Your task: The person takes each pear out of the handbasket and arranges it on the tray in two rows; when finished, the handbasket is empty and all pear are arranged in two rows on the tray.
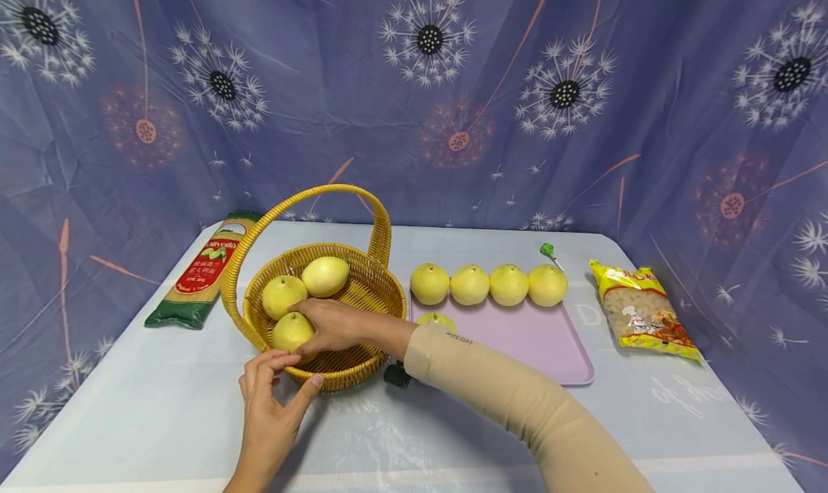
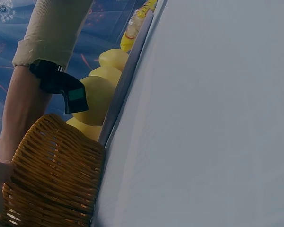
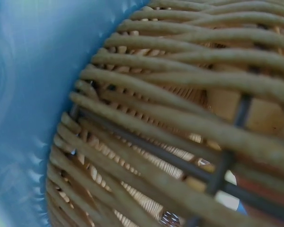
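Observation:
My right hand [image 1: 330, 326] reaches into the yellow wicker basket [image 1: 388, 310], its fingers and thumb around a round yellow fruit [image 1: 292, 330] at the basket's front left. Two more yellow fruits, one round [image 1: 284, 297] and one lying on its side [image 1: 325, 276], sit behind it in the basket. At the front rim, my left hand [image 1: 270, 403] holds the basket, thumb and fingers spread along the edge. The left wrist view shows the basket's woven side [image 2: 57, 175] close up. Weave [image 3: 180, 109] fills most of the right wrist view, which hides the right hand.
A pink tray [image 1: 524, 342] bears a row of several yellow fruits [image 1: 470, 284] and another fruit [image 1: 436, 321] partly behind the right forearm. A green-wrapped lollipop [image 1: 548, 250] lies behind. Bags stand at both sides: red-green pasta [image 1: 203, 270] left, a yellow clear-fronted pack [image 1: 643, 310] right.

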{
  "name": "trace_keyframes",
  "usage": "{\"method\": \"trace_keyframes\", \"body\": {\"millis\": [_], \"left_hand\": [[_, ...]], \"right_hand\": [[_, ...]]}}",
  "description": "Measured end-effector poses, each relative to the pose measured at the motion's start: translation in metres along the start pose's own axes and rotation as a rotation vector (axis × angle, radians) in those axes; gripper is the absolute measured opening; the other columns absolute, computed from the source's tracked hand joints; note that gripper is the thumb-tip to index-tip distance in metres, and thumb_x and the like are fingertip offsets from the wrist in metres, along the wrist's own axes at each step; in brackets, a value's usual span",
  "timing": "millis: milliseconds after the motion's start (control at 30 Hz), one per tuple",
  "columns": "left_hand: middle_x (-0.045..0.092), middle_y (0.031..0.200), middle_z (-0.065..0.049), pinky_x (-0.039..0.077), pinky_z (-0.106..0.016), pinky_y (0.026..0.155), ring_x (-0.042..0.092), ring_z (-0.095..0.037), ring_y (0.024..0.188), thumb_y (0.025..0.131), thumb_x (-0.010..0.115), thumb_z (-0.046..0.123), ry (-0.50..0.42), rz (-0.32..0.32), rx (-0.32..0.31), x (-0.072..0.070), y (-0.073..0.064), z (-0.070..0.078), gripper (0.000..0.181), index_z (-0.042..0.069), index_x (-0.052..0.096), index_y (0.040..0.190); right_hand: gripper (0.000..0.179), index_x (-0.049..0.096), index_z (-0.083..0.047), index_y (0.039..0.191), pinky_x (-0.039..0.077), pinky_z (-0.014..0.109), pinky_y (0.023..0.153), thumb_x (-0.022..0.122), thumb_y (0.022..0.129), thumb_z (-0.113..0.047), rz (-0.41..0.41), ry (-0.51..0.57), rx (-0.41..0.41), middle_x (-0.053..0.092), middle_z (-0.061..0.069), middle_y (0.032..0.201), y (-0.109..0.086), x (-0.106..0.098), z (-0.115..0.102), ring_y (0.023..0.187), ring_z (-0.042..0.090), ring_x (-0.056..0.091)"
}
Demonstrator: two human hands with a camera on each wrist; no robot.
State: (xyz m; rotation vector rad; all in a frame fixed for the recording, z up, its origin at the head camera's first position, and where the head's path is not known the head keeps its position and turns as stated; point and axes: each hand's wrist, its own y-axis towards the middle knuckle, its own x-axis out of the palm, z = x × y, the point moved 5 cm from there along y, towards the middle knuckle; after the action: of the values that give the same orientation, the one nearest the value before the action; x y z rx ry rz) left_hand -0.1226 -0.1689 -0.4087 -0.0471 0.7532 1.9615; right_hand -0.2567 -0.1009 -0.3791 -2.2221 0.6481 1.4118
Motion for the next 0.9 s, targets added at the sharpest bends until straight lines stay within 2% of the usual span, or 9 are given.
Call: {"method": "trace_keyframes", "body": {"millis": [233, 500, 900], "left_hand": [[0.046, 0.120, -0.005, 0.025, -0.017, 0.081, 0.029, -0.001, 0.105, 0.069, 0.080, -0.001, -0.008, 0.009, 0.005, 0.000, 0.000, -0.001, 0.042, 0.003, 0.059, 0.104], [0.044, 0.119, -0.009, 0.026, -0.021, 0.080, 0.029, 0.001, 0.106, 0.070, 0.079, -0.001, -0.003, -0.005, -0.003, 0.000, 0.001, -0.001, 0.040, 0.002, 0.058, 0.105], [0.044, 0.120, -0.009, 0.026, -0.022, 0.080, 0.028, 0.002, 0.107, 0.071, 0.079, 0.000, 0.005, -0.012, -0.022, 0.000, 0.001, -0.001, 0.041, 0.001, 0.057, 0.105]], "right_hand": [[0.068, 0.045, -0.016, 0.138, 0.043, 0.014, 0.087, 0.073, 0.080, -0.037, 0.018, -0.002, -0.015, 0.059, -0.005, 0.126, -0.001, 0.000, 0.000, 0.108, 0.003, 0.055], [0.068, 0.046, -0.016, 0.138, 0.045, 0.015, 0.085, 0.074, 0.079, -0.037, 0.028, 0.001, 0.000, 0.058, -0.005, 0.127, -0.003, -0.003, 0.002, 0.107, 0.005, 0.056], [0.078, 0.042, -0.016, 0.141, 0.043, 0.021, 0.096, 0.075, 0.076, -0.045, 0.058, 0.020, 0.016, 0.054, -0.004, 0.135, -0.009, -0.013, 0.003, 0.117, 0.009, 0.054]]}}
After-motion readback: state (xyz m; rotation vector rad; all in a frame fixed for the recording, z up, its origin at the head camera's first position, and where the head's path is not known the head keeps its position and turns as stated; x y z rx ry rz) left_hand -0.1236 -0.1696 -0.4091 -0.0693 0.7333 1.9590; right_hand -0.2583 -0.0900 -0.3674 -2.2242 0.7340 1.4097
